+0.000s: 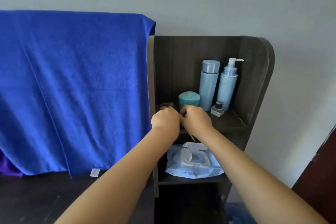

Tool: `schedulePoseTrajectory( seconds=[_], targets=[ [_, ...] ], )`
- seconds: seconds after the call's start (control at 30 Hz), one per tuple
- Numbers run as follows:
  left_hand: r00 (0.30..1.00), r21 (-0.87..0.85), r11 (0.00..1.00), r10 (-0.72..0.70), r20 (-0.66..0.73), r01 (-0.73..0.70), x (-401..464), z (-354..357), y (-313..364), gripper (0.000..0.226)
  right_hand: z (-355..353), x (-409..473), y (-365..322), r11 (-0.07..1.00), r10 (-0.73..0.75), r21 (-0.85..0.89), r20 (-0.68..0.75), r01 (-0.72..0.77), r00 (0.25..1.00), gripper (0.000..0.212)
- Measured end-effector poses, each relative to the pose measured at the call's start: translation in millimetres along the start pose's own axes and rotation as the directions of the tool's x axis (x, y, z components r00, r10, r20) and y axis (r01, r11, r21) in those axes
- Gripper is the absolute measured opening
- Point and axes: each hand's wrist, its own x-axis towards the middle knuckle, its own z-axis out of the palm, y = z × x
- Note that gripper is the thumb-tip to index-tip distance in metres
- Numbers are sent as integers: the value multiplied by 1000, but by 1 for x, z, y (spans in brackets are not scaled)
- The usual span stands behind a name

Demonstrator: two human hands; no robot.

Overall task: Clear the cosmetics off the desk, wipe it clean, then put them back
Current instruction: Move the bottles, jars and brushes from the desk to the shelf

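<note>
Head view: both hands are at the front left of the dark wood-grain upper shelf; the left hand and right hand are curled into loose fists, nearly touching, over small dark items that appear to be brushes or pencils; what each holds, and how tightly, cannot be told, as the fingers are hidden behind the knuckles; a thin stick pokes out below the right wrist. Cosmetics on the shelf: a teal rounded jar just behind the right hand, a tall pale-blue capped bottle, a pale-blue pump bottle touching it, and a small square glass bottle with dark cap in front. Risk: a raised right hand could nudge the jar, and a sweep rightward could topple the tall bottles; loose small items may roll off the open front edge onto the pale-blue wet-wipe pack on the shelf below. Room: walls close the back and both sides; only the front is free; a blue towel hangs at left.
</note>
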Motion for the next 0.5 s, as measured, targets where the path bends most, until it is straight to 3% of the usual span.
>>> schedulePoseTrajectory(
  seconds=[0.07, 0.13, 0.27, 0.33, 0.4, 0.5],
  targets=[
    [999, 18, 1000, 21, -41, -20, -8, -3, 1, 39, -4, -4, 3, 996, 5, 84, -26, -2, 1000, 24],
    [983, 14, 998, 68, -168, -66, -22, -4, -4, 38, -13, -14, 6, 981, 27, 196, -69, -13, 997, 19],
    [859, -183, 959, 99, -502, -217, -62, -3, -45, 15, -33, -46, -1, 943, -6, 321, -240, 85, 971, 13],
    [874, -338, 913, 38, -485, -227, -73, 14, -76, 8, -38, -66, -16, 906, -44, 388, -308, 168, 951, 13],
    [925, -430, 891, -35, -379, -142, -78, 37, -110, 8, -31, -85, -34, 858, -59, 468, -316, 210, 947, 14],
    [951, -492, 870, -180, -251, 34, -77, 86, -161, 13, 14, -105, -57, 842, -115, 500, -206, 205, 972, 13]
  ],
)
